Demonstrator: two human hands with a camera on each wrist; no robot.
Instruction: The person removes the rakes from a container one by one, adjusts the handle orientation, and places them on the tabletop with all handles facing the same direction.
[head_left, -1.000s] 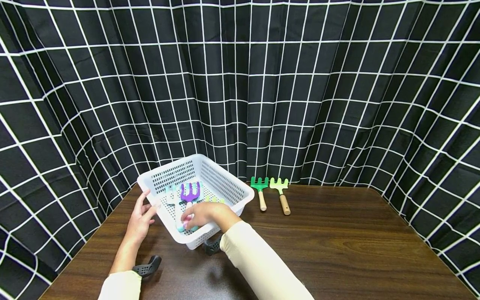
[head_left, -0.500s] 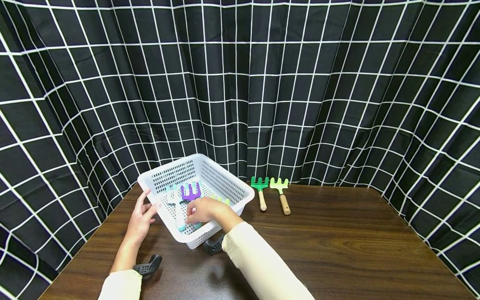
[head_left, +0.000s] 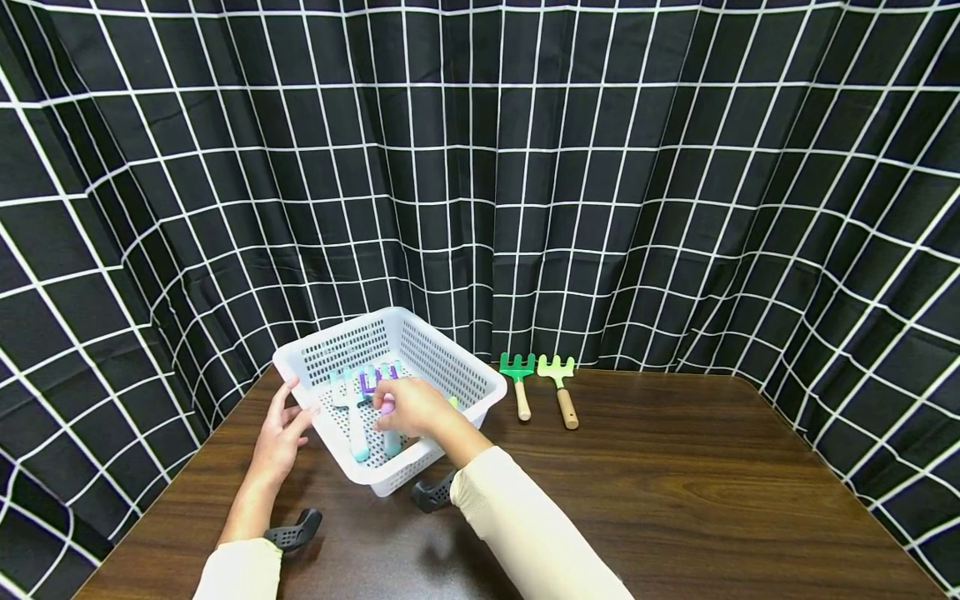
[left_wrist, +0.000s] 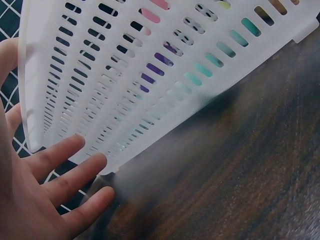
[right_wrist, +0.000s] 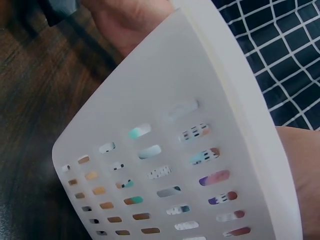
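A white perforated basket (head_left: pixel 450 358) stands on the table, with several toy hand forks inside. My left hand (head_left: pixel 277 446) holds its left rim, thumb over the edge, while several fingers (left_wrist: pixel 75 172) stay relaxed outside the wall. Within the basket my right hand (head_left: pixel 408 407) pinches the pink handle of a purple hand fork (head_left: pixel 367 382); its tines are partly covered. Beside it lie a pale blue hand fork (head_left: pixel 356 421) and another with a teal handle end (head_left: pixel 392 443). A yellow-green piece (head_left: pixel 453 402) peeks out behind my hand. In the right wrist view the basket wall hides my fingers.
To the right of the basket, a green hand fork (head_left: pixel 519 379) and a light green hand fork (head_left: pixel 559 383), both wooden-handled, lie near the back edge of the brown table (head_left: pixel 675 483). A black gridded curtain (head_left: pixel 600 183) hangs behind.
My right hand has shifted slightly up and right inside the basket, with the purple hand fork's handle in its fingers. My left hand and the basket have hardly moved.
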